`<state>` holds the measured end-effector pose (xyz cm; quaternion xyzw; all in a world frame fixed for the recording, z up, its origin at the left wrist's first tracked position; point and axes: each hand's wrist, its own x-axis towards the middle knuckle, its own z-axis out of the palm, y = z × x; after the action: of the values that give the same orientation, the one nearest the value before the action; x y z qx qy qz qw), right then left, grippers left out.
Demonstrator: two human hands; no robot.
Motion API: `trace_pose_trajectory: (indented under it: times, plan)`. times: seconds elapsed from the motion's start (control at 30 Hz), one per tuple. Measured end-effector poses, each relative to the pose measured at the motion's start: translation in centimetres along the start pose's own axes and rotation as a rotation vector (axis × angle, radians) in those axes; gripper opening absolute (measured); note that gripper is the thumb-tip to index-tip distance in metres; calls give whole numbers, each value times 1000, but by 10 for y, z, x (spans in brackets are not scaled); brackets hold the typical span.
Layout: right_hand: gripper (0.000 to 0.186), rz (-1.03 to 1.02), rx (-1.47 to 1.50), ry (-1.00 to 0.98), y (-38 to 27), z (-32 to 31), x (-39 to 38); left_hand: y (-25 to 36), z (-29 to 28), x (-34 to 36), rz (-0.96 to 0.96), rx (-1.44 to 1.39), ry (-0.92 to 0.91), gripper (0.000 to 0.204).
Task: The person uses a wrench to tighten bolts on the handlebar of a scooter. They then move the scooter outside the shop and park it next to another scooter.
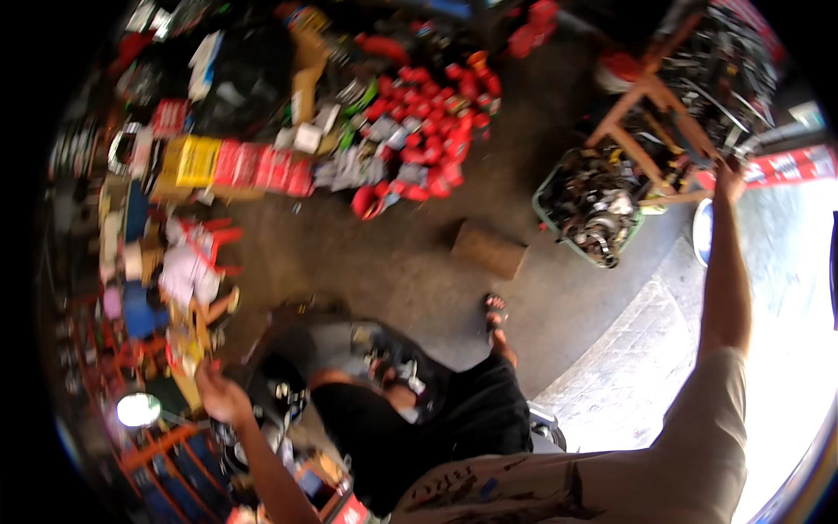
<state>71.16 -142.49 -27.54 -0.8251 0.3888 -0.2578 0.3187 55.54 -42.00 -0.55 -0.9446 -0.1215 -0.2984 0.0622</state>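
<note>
Holding the right hand far to the right of a brown block on the floor, up at a heap of long metal pieces and close beside a wooden frame; being unable to tell, through the blur, whether pinching a piece or only touching. Holding the left hand well left of the block and nearer the body, bending the fingers loosely; being unable to tell whether gripping anything. Having the legs against what looks like a dark motorbike, left of the block on its near side, and resting a sandalled foot just short of the block. Facing a green-rimmed bin of metal parts right of the block, and red items piled beyond it.
</note>
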Motion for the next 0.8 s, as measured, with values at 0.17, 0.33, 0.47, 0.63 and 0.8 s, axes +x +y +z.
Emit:
trace_pose_trajectory:
  times: [0.17, 0.33, 0.47, 0.63, 0.8]
  plan:
    - [33, -166, 18, -327, 39, 52, -149, -25, -12, 27, -68, 106, 76, 25]
    - [23, 268, 84, -925, 74, 55, -374, 9, -10, 36, 200, 76, 189, 21]
    - [22, 471, 52, -1388, 52, 9, -525, 33, 38, -57, 179, -385, -298, 20]
    - [27, 754, -100, -1369, 7, -74, -577, -84, 196, -336, -427, -500, -908, 29]
    - [30, 941, -380, -1207, 16, -135, -563, -150, 257, -534, -714, -112, -1384, 44]
